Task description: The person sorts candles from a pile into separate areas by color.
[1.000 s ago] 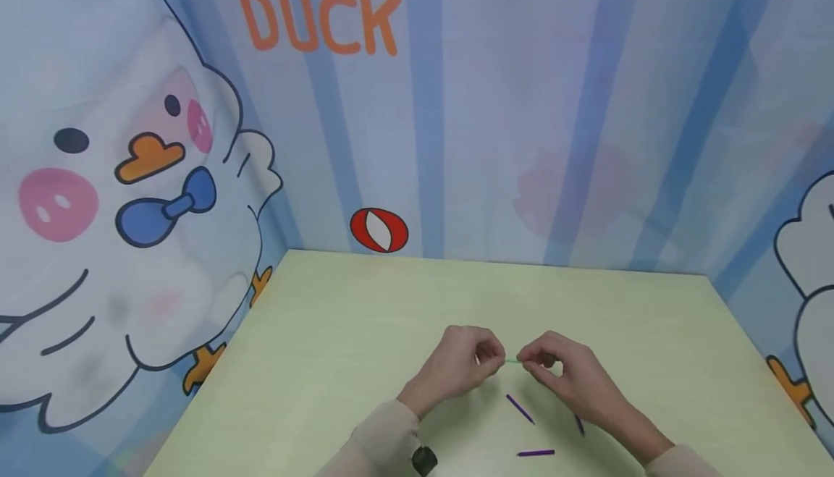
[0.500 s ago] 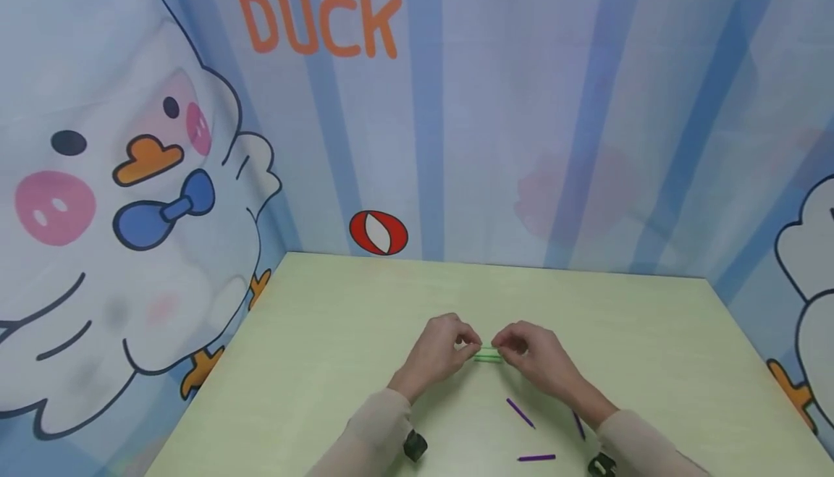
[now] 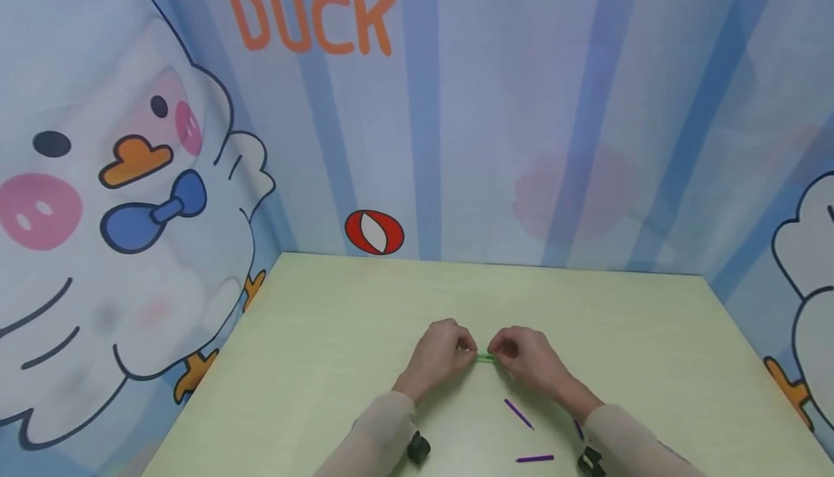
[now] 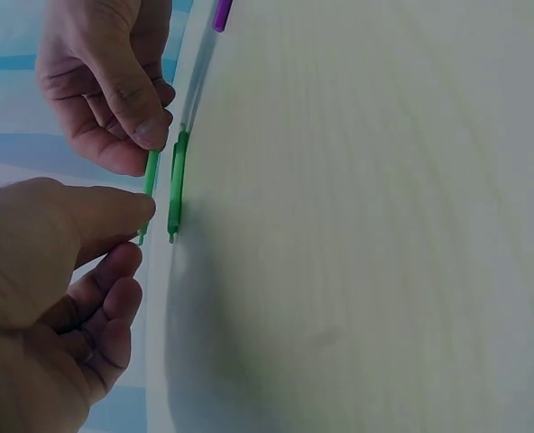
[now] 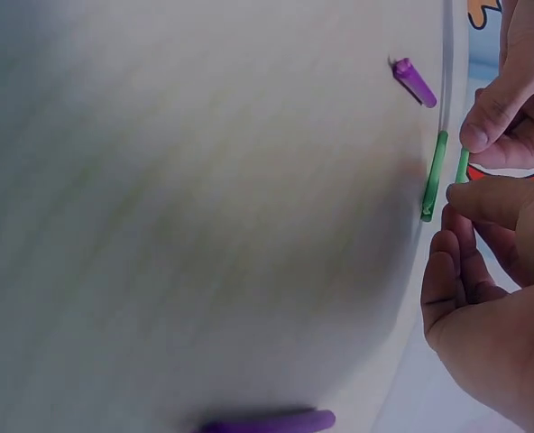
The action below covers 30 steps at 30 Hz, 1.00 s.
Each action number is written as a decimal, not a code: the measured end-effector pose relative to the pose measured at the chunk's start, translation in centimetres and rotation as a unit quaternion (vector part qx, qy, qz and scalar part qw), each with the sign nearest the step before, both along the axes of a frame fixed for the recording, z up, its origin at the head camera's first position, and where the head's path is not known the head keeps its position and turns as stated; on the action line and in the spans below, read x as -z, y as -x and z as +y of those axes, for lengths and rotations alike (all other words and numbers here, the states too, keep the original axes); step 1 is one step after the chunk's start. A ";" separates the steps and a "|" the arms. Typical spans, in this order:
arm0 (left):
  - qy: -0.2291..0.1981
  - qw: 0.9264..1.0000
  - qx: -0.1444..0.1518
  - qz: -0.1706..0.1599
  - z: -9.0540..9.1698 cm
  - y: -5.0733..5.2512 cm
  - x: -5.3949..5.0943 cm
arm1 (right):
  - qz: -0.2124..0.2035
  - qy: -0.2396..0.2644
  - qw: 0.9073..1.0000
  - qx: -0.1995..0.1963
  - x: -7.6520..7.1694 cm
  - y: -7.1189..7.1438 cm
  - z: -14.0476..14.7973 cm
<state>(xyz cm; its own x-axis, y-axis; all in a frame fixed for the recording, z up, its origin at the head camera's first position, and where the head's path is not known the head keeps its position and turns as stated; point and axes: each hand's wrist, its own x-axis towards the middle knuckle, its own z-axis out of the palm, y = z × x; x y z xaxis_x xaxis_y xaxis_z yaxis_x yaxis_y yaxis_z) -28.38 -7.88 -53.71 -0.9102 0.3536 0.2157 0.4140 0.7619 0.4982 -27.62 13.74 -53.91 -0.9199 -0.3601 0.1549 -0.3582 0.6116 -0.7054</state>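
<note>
Green stick (image 4: 150, 176), held clear of the bench (image 3: 339, 318) between both hands, is the piece in work; not yet put down. Nearest the person, three purple sticks (image 3: 535, 458) lie loose and apart, touched by neither hand, one partly hidden by the right sleeve (image 3: 628, 437). Farther out, left hand (image 3: 438, 357): thumb and forefinger pinch one end of the green stick. Right hand (image 3: 531, 360): pinches the opposite end; hands near, not touching. Below, second green piece (image 4: 176, 191) rests on the bench; single or paired, cannot tell. Judged partway: second green piece down, held stick remaining; purple sticks' role unclear. Beyond: printed curtain (image 3: 495, 100).
</note>
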 end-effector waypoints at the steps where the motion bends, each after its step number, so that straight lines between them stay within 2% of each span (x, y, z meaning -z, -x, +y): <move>1: 0.000 1.000 0.002 0.003 0.0 0.0 0.0 | 0.000 -0.001 1.000 0.000 0.0 0.0 0.0; 5: -0.006 1.000 0.012 0.013 0.0 0.1 0.4 | 0.001 -0.009 1.000 0.004 0.1 -0.1 -0.2; 6: -0.005 0.999 0.018 0.026 -0.1 0.5 1.2 | 0.002 -0.012 1.000 0.006 0.1 -0.1 -0.2; 7: -0.007 0.999 0.021 0.025 -0.1 0.4 1.2 | 0.002 -0.016 1.000 0.009 0.1 -0.1 -0.3; 12: 0.010 1.000 0.018 0.010 -0.1 0.4 1.4 | 0.017 -0.040 0.999 0.021 0.3 -0.1 -0.3; 13: 0.015 1.000 0.015 -0.007 0.1 0.0 0.7 | 0.021 -0.047 0.998 0.021 0.4 -0.1 -0.4; 17: 0.046 0.999 0.020 -0.018 0.3 0.1 0.8 | 0.024 -0.064 0.998 0.011 0.5 0.0 -0.3; 20: 0.051 0.998 0.026 -0.020 0.3 0.3 1.0 | 0.015 -0.065 0.998 0.007 0.5 0.0 -0.2; 24: 0.039 0.999 0.036 -0.010 0.4 0.4 1.1 | 0.011 -0.066 0.998 0.014 0.5 0.1 -0.1; 27: 0.039 0.998 0.045 0.017 0.3 0.6 1.9 | 0.009 -0.068 0.997 0.020 0.5 0.1 -0.1; 30: 0.039 0.998 0.046 0.018 0.5 0.3 1.5 | 0.009 -0.065 0.998 0.022 0.2 -0.3 0.2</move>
<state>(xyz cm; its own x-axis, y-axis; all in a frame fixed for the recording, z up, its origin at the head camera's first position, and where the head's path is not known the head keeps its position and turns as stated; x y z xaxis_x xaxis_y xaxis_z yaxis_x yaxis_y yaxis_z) -28.72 -7.41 -55.20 -0.8651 0.4530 0.2155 0.5008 0.7556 0.4222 -27.36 13.94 -54.12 -0.9327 -0.3378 0.1261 -0.3410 0.7122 -0.6136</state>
